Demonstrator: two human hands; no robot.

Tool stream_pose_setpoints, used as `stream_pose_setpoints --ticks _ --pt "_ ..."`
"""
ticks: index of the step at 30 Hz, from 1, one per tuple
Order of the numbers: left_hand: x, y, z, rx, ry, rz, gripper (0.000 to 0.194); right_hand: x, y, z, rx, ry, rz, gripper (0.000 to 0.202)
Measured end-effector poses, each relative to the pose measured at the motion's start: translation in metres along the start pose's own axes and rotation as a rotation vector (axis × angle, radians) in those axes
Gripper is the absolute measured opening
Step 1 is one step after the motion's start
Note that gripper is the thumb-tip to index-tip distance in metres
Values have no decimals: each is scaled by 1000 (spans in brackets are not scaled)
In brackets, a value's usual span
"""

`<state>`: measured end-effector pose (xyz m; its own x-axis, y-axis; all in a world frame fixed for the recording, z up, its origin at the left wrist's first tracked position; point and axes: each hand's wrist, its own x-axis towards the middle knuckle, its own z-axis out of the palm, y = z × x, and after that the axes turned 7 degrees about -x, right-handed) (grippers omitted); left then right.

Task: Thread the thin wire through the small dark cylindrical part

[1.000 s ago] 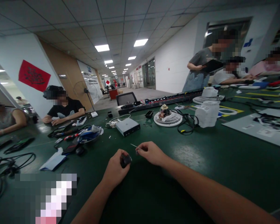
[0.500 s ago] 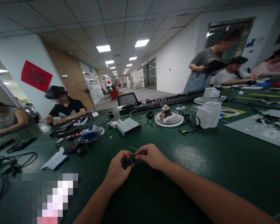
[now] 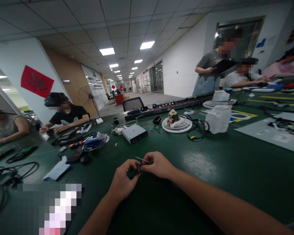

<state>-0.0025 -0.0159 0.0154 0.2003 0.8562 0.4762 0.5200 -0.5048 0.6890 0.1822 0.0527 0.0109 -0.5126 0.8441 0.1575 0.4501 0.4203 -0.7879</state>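
Near the middle of the green table, my left hand [image 3: 124,179] pinches a small dark round part [image 3: 138,168] between thumb and fingers. Against its right side are the fingertips of my right hand [image 3: 159,164], which also holds a thin metal rod [image 3: 142,160] like a screwdriver shaft, pointing up and left. What else the right fingers pinch at the dark part is too small to tell. Beyond the hands lie a grey metal drive box [image 3: 134,133] and a white round fan grille [image 3: 177,125] with a motor on it.
On the left of the green table [image 3: 95,195] are a light blue cloth [image 3: 57,169], black cables [image 3: 5,179] and a blue bundle [image 3: 94,142]. A white plastic housing [image 3: 218,119] and a grey panel [image 3: 274,132] are at right. Several people are around the table.
The rod in my right hand has tilted slightly and shifted a little left. Both hands stay close together on the dark part. The whole view has shifted slightly.
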Motion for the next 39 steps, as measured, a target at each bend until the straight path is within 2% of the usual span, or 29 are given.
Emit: stream_pose_setpoints --ticks 4,8,11,15,18,22,24,28,34,37,39 --pt "0 0 0 -1 -10 -15 19 -3 -2 1 -108 -17 -43 17" --pt "-2 -1 1 19 -73 -21 18 -4 -3 -1 -202 -62 -85 17" --pt "-3 -1 1 1 -63 -9 18 -2 -1 -1 -214 -2 -47 23" --pt "-1 2 1 -25 1 -19 20 1 2 1 -61 17 -41 21" --pt "0 3 0 -24 15 -41 21 4 6 4 123 -51 -45 18" --pt "0 2 1 -45 -25 -55 19 5 13 3 296 -179 -38 22" --pt "-1 2 2 -43 -53 -56 19 4 14 1 223 -175 -58 22" --pt "-1 1 1 -21 -64 -63 20 -1 8 -1 -77 -47 -96 17" --pt "2 0 0 33 28 -97 21 -1 -3 -6 -138 46 -78 21" --pt "4 -4 0 64 24 -151 20 -2 -2 -15 -285 112 -92 19" --pt "5 -8 0 82 38 -185 20 -3 -1 -20 -395 112 -119 17"
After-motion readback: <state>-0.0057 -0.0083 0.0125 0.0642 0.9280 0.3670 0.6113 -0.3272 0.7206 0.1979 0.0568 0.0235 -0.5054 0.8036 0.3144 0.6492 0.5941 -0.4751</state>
